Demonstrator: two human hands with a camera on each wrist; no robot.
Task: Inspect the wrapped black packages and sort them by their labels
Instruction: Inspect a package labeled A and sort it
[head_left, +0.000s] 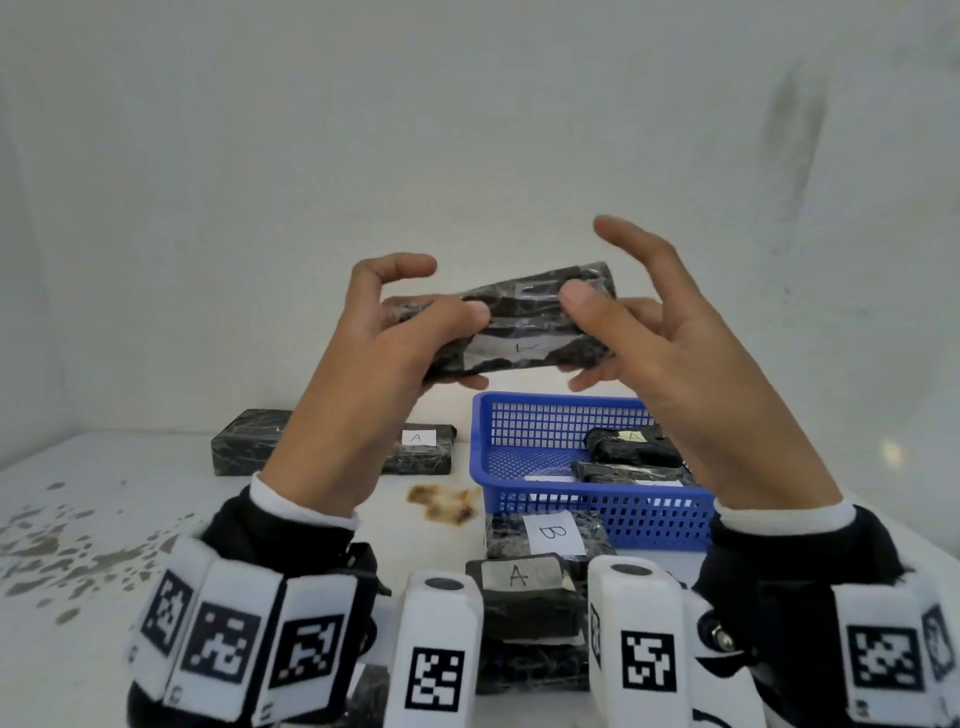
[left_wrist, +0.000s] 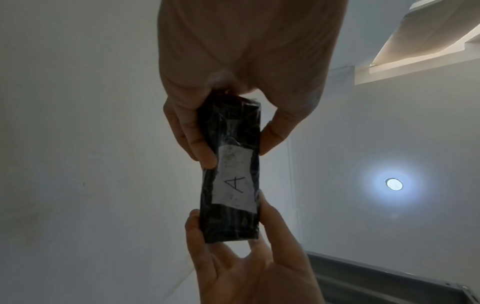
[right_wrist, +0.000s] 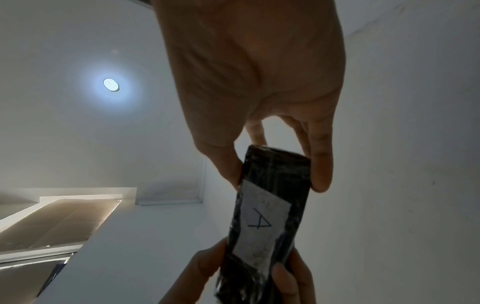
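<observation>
I hold one oblong black package wrapped in clear crinkled film (head_left: 511, 325) up in the air between both hands, above the white desk (head_left: 104, 519). My left hand (head_left: 395, 332) pinches its left end, thumb on top and fingers (left_wrist: 197, 144) under; my right hand (head_left: 649, 332) pinches the right end with thumb and lower fingers, its index finger lifted free. The long axis runs left to right between my palms. Its white paper label (left_wrist: 235, 181), turned toward my wrists, reads A. The blue plastic mesh basket (head_left: 530, 415), already holding an A package (head_left: 631, 447), sits below and slightly right, nearer my right hand, so I judge that hand should carry it down.
</observation>
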